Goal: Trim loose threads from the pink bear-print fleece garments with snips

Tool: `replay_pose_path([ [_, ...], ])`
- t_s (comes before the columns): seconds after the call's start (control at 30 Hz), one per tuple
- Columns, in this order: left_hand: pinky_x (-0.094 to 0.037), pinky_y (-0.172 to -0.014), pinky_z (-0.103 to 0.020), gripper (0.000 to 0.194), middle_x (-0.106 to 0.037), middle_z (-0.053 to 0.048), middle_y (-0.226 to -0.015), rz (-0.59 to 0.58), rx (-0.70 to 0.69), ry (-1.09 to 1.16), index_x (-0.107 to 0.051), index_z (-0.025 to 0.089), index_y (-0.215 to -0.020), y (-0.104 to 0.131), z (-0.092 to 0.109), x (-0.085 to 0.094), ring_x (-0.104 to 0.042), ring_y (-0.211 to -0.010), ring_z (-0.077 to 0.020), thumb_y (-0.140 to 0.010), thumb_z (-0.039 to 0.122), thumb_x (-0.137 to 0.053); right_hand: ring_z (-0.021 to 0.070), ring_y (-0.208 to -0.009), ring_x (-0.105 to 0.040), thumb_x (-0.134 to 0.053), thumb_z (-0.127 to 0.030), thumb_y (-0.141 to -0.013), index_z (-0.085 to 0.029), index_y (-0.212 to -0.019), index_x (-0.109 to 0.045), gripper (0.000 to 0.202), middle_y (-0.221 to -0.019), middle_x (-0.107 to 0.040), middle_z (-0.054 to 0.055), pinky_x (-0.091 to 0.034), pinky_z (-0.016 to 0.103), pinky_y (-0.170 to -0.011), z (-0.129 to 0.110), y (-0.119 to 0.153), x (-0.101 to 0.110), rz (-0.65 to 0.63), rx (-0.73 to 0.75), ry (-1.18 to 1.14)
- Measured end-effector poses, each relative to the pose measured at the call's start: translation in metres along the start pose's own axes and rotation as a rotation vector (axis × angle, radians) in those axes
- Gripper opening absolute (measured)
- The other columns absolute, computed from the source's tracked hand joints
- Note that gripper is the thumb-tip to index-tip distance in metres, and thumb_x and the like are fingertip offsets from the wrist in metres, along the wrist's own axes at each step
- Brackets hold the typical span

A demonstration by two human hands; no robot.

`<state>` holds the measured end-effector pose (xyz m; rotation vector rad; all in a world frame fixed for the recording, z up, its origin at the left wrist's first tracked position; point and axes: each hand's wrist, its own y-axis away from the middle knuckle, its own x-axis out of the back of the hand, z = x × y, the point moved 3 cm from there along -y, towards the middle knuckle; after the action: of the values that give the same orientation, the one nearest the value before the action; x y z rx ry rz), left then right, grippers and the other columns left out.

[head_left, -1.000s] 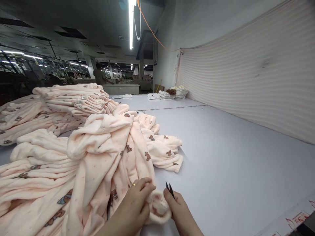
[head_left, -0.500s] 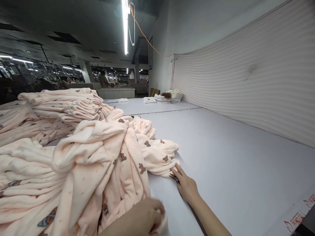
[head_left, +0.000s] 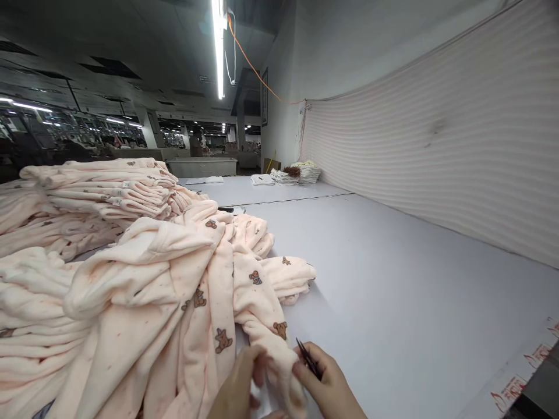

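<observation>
A pale pink plush garment (head_left: pixel 161 291) printed with brown bears lies heaped in front of me, and its sleeve (head_left: pixel 273 343) stretches toward the table's near edge. My right hand (head_left: pixel 329 381) has black pointed thread snips (head_left: pixel 309 358) in its grip, tips aimed up and away. Its thumb presses against the sleeve near the cuff. On the other side of the sleeve is my left hand (head_left: pixel 238 381), its fingers curved and apart, slightly blurred. Whether those fingers touch the cloth I cannot tell.
Folded pink garments (head_left: pixel 109 189) are stacked at the back left. White folded pieces (head_left: pixel 283 176) sit at the table's far end. A striped cloth (head_left: pixel 419 157) hangs along the right wall. Beyond the heap lies a dark object (head_left: pixel 226 209).
My right hand has come nearer and moved from the far sleeve to a sleeve close to me. My left hand has drawn left, off the cloth it was gripping.
</observation>
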<state>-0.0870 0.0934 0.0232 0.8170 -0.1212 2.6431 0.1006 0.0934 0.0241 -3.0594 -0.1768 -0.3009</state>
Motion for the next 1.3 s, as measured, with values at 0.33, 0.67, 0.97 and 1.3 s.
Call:
replay_pose_path([
  [0.33, -0.05, -0.081, -0.031, 0.045, -0.042, -0.011, -0.127, 0.482, -0.432, -0.168, -0.057, 0.027, -0.119, -0.002, 0.015, 0.005, -0.057, -0.095, -0.0185, -0.084, 0.006, -0.039, 0.0154, -0.067, -0.058, -0.053, -0.032, -0.084, -0.024, -0.084, -0.06, 0.01, -0.084, -0.06, 0.001, -0.042, 0.022, -0.058, 0.004, 0.011, -0.016, 0.408, 0.121, 0.272],
  [0.67, -0.046, -0.082, -0.036, 0.037, -0.066, -0.008, -0.086, -0.379, 0.12, 1.183, -0.065, 0.014, -0.102, -0.017, 0.037, -0.007, -0.062, -0.085, -0.0239, -0.068, 0.023, -0.054, 0.0127, -0.055, -0.049, -0.058, -0.042, -0.083, -0.022, -0.078, -0.052, 0.022, -0.062, -0.055, -0.004, -0.039, 0.02, -0.052, -0.02, 0.003, -0.017, 0.433, 0.11, 0.054],
  [0.97, -0.045, -0.085, -0.033, 0.026, -0.064, -0.008, -0.1, -0.252, 0.049, 1.062, -0.069, 0.016, -0.095, -0.013, 0.04, 0.008, -0.06, -0.094, -0.0226, -0.08, 0.036, -0.063, 0.0132, -0.062, -0.046, -0.053, -0.05, -0.087, -0.022, -0.077, -0.047, 0.029, -0.069, -0.047, -0.003, -0.039, 0.021, -0.057, -0.03, 0.008, -0.011, 0.364, 0.114, -0.055],
  [1.3, -0.046, -0.081, -0.035, 0.035, -0.069, -0.011, -0.087, -0.22, 0.141, 1.307, -0.067, 0.01, -0.101, -0.004, 0.055, 0.001, -0.061, -0.086, -0.0238, -0.078, 0.036, -0.061, 0.0177, -0.068, -0.058, -0.06, -0.035, -0.081, -0.027, -0.097, -0.066, 0.019, -0.09, -0.06, 0.004, -0.047, 0.025, -0.059, -0.037, 0.036, 0.009, 0.31, 0.249, 0.462],
])
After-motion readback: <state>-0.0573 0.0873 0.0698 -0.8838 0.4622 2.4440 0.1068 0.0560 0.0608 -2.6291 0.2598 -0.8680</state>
